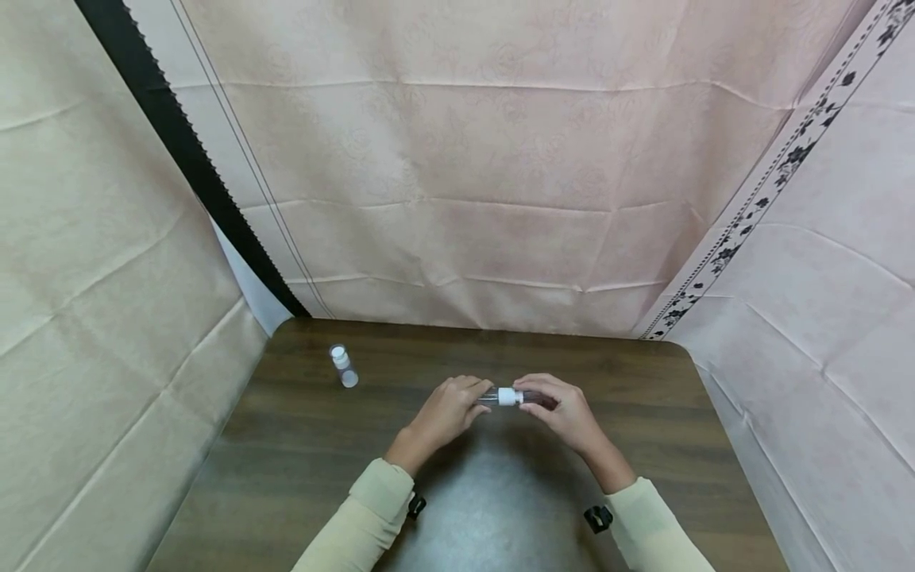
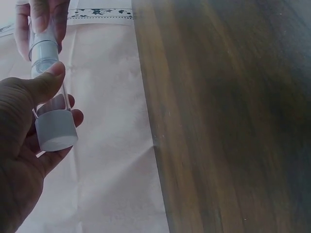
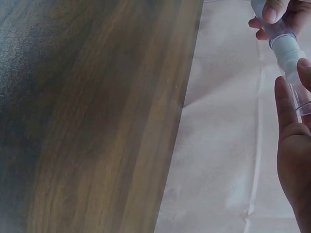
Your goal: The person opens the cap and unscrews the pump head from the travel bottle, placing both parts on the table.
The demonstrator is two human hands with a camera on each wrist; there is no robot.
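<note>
Both hands hold a small clear bottle (image 1: 510, 396) with a white collar, lying sideways just over the table. My left hand (image 1: 445, 411) grips its body, thumb on one side and fingers on the other. A white base (image 2: 57, 132) sticks out past those fingers in the left wrist view. My right hand (image 1: 569, 415) pinches the clear end on the far side of the white collar (image 3: 286, 48). The thumb and fingertips of the right hand partly cover that end.
A second small bottle (image 1: 344, 365), with a white top and clear body, is near the back left of the brown wooden table (image 1: 300, 461). Pale cloth (image 1: 465, 183) hangs behind the table and on both sides. Black bands (image 1: 596, 518) circle the wrists.
</note>
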